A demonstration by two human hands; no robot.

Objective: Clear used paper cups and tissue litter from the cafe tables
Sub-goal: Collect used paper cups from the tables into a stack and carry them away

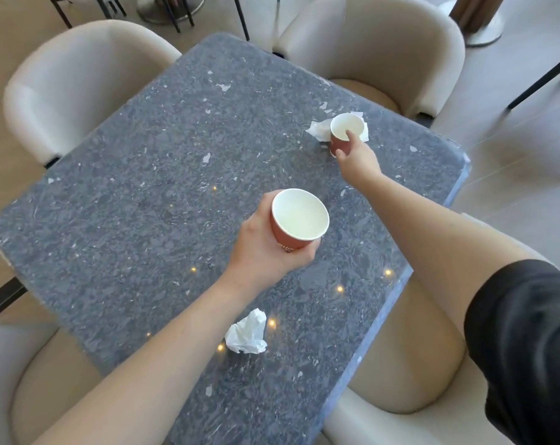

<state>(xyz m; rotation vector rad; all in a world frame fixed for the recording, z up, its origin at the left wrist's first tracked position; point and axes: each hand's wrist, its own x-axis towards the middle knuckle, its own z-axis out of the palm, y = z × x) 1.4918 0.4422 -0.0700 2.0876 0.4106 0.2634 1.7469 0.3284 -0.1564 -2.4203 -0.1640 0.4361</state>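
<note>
Left hand (266, 252) fingers wrapped round a red paper cup (299, 220), right hand (357, 159) pinching the rim of a second cup (344, 131) — tissue (317, 130) beside it, crumpled tissue (248, 332) on grey tabletop (144, 187)

You are looking down on a dark speckled stone tabletop (163, 175) with four cream upholstered chairs drawn up to it, one near each corner. Beyond its far edge you can see a round metal table base (171, 9) and thin black chair legs (240, 17) on pale floor tiles (510, 175).
</note>
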